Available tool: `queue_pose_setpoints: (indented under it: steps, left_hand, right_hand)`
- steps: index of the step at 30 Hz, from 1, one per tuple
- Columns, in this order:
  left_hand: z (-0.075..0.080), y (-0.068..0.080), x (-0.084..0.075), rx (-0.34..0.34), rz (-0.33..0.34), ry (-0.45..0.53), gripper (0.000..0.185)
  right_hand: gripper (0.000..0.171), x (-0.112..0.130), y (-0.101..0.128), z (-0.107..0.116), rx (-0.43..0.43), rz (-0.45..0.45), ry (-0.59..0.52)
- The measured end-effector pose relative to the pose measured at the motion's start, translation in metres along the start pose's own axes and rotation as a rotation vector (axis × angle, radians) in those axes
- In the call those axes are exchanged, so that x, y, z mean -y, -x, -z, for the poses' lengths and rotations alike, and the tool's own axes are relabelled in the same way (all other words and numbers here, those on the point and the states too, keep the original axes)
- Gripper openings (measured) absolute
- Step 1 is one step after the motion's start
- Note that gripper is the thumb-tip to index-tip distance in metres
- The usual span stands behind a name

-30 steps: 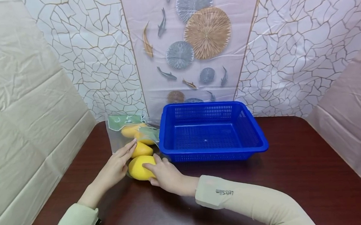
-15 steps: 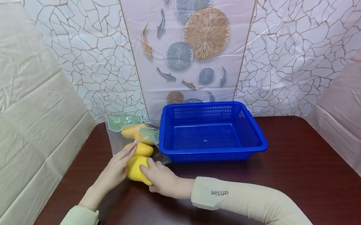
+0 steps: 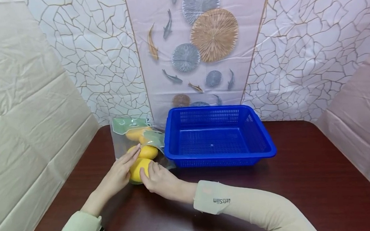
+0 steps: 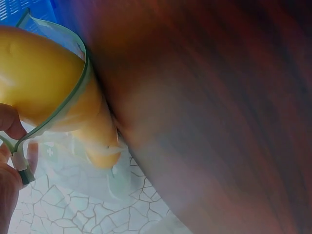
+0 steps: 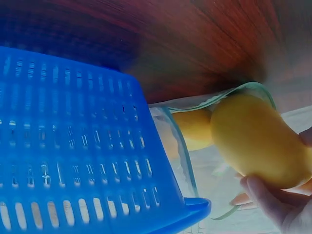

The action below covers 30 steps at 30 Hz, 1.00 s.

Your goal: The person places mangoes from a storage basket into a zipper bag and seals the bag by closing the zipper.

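Observation:
A clear plastic zip bag (image 3: 120, 146) with green trim lies on its side at the left back, several yellow mangoes (image 3: 148, 152) in it. My left hand (image 3: 114, 175) pinches the green-edged mouth (image 4: 84, 73) of the bag between thumb and fingers, as the left wrist view shows. A bright yellow mango (image 3: 138, 170) lies partly inside that mouth, nearest me. My right hand (image 3: 161, 181) grips its outer end, thumb on one side and fingers on the other. In the right wrist view this mango (image 5: 251, 139) rests against another one deeper in the bag.
Just right of the bag stands a blue perforated plastic basket (image 3: 221, 157), its left wall close to the bag and right hand. The dark red wooden table (image 3: 301, 179) is bounded by patterned cloth walls (image 3: 108, 56) behind and at the sides.
My right hand has moved a little left, turning the mango and pushing it further into the bag's mouth. My left hand has stayed almost in place, and the basket has not moved.

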<state>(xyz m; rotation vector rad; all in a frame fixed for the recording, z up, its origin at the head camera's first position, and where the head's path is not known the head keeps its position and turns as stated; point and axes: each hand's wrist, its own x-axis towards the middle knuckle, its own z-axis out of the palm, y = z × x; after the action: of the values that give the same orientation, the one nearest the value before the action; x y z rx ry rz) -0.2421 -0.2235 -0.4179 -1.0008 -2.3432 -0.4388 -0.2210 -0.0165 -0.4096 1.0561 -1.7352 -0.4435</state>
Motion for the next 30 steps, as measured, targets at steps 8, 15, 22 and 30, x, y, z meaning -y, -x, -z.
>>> queue_pose_setpoints:
  steps: [8,15,22,30]
  left_hand:
    - [-0.001,0.003,0.002,-0.024,-0.015,-0.007,0.081]
    - [0.0,-0.001,0.001,-0.065,-0.08,-0.014,0.081]
    - [0.003,-0.007,0.0,-0.087,-0.084,-0.006,0.083]
    - [0.007,-0.005,0.001,-0.101,-0.058,-0.029,0.083]
  right_hand:
    - [0.033,0.003,-0.011,-0.01,0.029,-0.065,0.054]
    - [0.027,0.0,-0.018,-0.025,0.067,-0.087,0.072]
    - [0.026,-0.002,-0.021,-0.041,0.077,-0.107,0.098]
    - [0.025,0.009,-0.029,-0.051,0.105,-0.155,0.074]
